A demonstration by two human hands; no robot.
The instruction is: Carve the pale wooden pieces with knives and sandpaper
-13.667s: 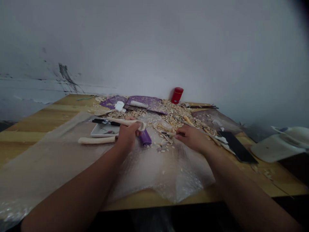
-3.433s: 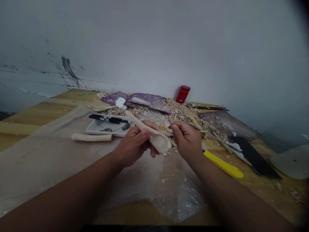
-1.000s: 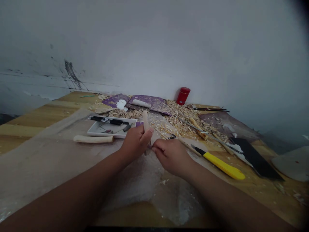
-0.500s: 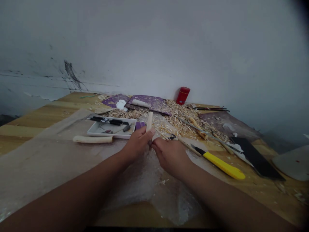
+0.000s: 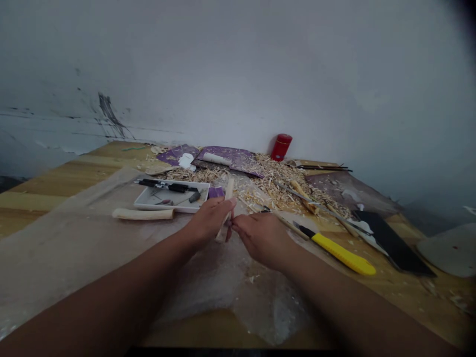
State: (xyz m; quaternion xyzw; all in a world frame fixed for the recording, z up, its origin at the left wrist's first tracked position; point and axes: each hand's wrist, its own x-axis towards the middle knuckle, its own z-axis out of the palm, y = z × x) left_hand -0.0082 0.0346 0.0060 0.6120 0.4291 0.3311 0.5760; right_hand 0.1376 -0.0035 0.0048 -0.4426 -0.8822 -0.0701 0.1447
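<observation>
Wooden spoon (image 5: 229,189): between both hands over the plastic sheet (image 5: 92,243); probably light and stiff, not slippery
Left hand (image 5: 209,216): fingers wrapped round its middle, the sensible place to hold
Right hand (image 5: 262,236): finger and thumb pinched on a small piece (image 5: 229,224) against it, too hidden to name
Near end: partly hidden; any thin edge could chip

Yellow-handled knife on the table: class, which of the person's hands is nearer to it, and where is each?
Right. The right hand is just left of the yellow-handled knife; the left hand, holding a wooden piece, is farther left, beyond the right hand.
</observation>
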